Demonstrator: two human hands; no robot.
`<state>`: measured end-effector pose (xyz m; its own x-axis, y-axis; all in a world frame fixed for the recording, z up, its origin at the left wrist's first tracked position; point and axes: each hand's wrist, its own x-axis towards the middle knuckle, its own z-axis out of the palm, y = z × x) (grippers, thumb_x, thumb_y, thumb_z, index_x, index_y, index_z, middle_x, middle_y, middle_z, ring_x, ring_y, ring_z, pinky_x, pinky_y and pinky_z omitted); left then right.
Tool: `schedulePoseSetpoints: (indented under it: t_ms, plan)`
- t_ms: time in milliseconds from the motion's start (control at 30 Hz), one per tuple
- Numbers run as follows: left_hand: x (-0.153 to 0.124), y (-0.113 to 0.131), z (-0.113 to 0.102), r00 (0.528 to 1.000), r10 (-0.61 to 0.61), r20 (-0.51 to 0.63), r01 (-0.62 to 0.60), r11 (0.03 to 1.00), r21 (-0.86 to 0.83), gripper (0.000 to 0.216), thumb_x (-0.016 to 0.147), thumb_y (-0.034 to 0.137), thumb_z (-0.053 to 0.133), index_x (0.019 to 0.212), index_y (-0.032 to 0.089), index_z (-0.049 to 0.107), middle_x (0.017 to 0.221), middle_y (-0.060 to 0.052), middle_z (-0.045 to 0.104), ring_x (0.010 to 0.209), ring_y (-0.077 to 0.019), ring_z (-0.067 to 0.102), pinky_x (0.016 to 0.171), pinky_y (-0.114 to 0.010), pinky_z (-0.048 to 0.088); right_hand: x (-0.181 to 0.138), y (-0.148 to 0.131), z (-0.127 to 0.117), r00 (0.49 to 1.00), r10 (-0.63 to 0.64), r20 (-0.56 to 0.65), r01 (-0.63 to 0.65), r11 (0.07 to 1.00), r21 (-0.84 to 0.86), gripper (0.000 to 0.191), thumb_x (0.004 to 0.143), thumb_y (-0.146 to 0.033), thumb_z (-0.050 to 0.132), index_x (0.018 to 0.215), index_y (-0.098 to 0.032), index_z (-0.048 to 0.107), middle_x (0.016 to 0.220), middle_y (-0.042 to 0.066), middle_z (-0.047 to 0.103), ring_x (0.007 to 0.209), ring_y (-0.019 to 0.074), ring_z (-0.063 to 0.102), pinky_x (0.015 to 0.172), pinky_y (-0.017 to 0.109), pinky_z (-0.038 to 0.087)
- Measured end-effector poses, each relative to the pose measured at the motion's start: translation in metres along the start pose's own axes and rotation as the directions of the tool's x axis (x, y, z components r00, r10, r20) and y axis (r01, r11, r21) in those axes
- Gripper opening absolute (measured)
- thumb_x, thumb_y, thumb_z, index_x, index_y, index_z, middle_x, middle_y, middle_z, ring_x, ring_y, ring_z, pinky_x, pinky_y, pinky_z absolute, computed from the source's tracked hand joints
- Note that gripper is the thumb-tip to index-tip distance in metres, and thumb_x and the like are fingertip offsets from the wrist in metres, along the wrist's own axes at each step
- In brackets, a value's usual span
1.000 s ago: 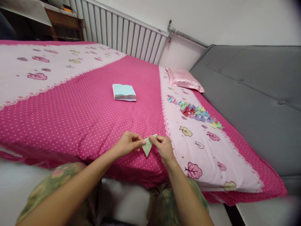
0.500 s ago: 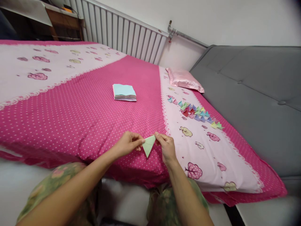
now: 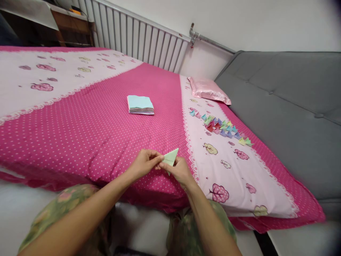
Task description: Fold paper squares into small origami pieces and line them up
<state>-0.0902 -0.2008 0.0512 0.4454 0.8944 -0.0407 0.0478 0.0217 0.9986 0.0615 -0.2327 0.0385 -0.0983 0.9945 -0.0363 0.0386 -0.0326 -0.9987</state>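
Note:
A pale green folded paper triangle (image 3: pixel 171 156) is held between my two hands, above the near edge of the bed. My left hand (image 3: pixel 146 163) pinches its left corner between thumb and fingers. My right hand (image 3: pixel 179 170) grips it from the right, its thumb pressed on the lower left part near my left thumb and its fingers behind the paper. One corner points up and to the right, free of both hands. A small tip shows below my right thumb. The fingers behind the paper are partly hidden.
A stack of coloured square paper (image 3: pixel 140 103) lies on the pink dotted bedspread (image 3: pixel 112 121). Several small folded paper pieces (image 3: pixel 221 127) are grouped at the right, near a pink pillow (image 3: pixel 209 90). A grey headboard (image 3: pixel 287 106) stands on the right, a white radiator (image 3: pixel 138 35) at the back.
My right hand has moved from the paper's upper right corner down and left to its lower part. The triangle has turned, its right corner now pointing further up. My left hand keeps its pinch.

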Motion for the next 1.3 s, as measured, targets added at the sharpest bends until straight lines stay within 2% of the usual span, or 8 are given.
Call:
schedulePoseSetpoints:
  t_ms: [200,333,667,867,967,1067,1300]
  plan:
    - [0.001,0.000,0.001,0.995,0.038,-0.095,-0.038,0.999,0.006,0.025,0.069,0.036,0.060,0.062,0.012,0.060,0.051,0.000,0.059,0.045,-0.0085,0.051,0.046,-0.020,0.040,0.000,-0.003,0.004,0.994,0.099,-0.039,-0.096,0.993,0.074,0.029,0.062,-0.039,0.071,0.073,-0.012,0.069,0.060,0.004,0.066,0.047,0.0092,0.055,0.046,0.020,0.040]
    - [0.001,0.001,0.000,0.984,0.029,-0.174,-0.034,0.999,-0.028,0.025,0.069,0.035,0.061,0.061,0.012,0.060,0.052,0.001,0.059,0.044,-0.0075,0.050,0.046,-0.019,0.040,-0.001,-0.006,0.003,0.991,0.136,-0.018,-0.134,0.989,0.067,0.034,0.066,-0.042,0.067,0.081,-0.012,0.070,0.059,0.005,0.066,0.046,0.0086,0.057,0.042,0.017,0.037]
    - [0.002,0.005,-0.004,0.952,0.010,-0.306,-0.057,0.988,-0.145,0.025,0.067,0.037,0.065,0.066,0.012,0.061,0.052,0.002,0.058,0.045,-0.0068,0.049,0.047,-0.018,0.039,-0.001,-0.006,-0.002,0.990,0.138,-0.027,-0.136,0.989,0.065,0.029,0.067,-0.042,0.067,0.072,-0.013,0.069,0.058,0.003,0.067,0.046,0.0081,0.058,0.043,0.017,0.036]
    - [0.002,0.006,-0.010,0.941,0.017,-0.339,-0.086,0.978,-0.189,0.025,0.069,0.036,0.064,0.066,0.011,0.060,0.054,0.001,0.058,0.046,-0.0060,0.048,0.048,-0.018,0.038,-0.002,-0.008,-0.004,0.994,0.093,-0.052,-0.090,0.994,0.064,0.025,0.066,-0.039,0.069,0.065,-0.014,0.067,0.057,0.002,0.066,0.046,0.0081,0.056,0.048,0.020,0.042]
    - [0.003,0.004,-0.012,0.953,0.014,-0.303,-0.094,0.963,-0.251,0.024,0.070,0.035,0.064,0.067,0.011,0.059,0.057,0.001,0.058,0.048,-0.0054,0.049,0.049,-0.017,0.038,-0.002,-0.008,-0.006,0.996,0.034,-0.083,-0.026,0.995,0.093,0.026,0.070,-0.040,0.066,0.066,-0.014,0.067,0.060,0.002,0.066,0.048,0.0077,0.056,0.052,0.020,0.043]
    - [0.004,0.002,-0.010,0.976,0.002,-0.218,-0.066,0.956,-0.286,0.022,0.072,0.033,0.062,0.070,0.011,0.058,0.058,0.001,0.058,0.049,-0.0056,0.050,0.050,-0.017,0.039,-0.001,-0.010,-0.006,0.993,-0.021,-0.114,0.037,0.990,0.134,0.023,0.071,-0.038,0.066,0.071,-0.015,0.067,0.062,0.001,0.065,0.050,0.0073,0.055,0.052,0.020,0.043]
    - [0.002,0.002,-0.001,0.995,-0.023,-0.094,0.000,0.971,-0.238,0.021,0.076,0.032,0.056,0.071,0.011,0.057,0.055,0.002,0.057,0.045,-0.0056,0.050,0.047,-0.017,0.039,-0.002,-0.012,-0.004,0.982,-0.073,-0.176,0.110,0.972,0.209,0.017,0.067,-0.031,0.070,0.074,-0.016,0.064,0.061,-0.002,0.062,0.051,0.0074,0.053,0.051,0.019,0.042]
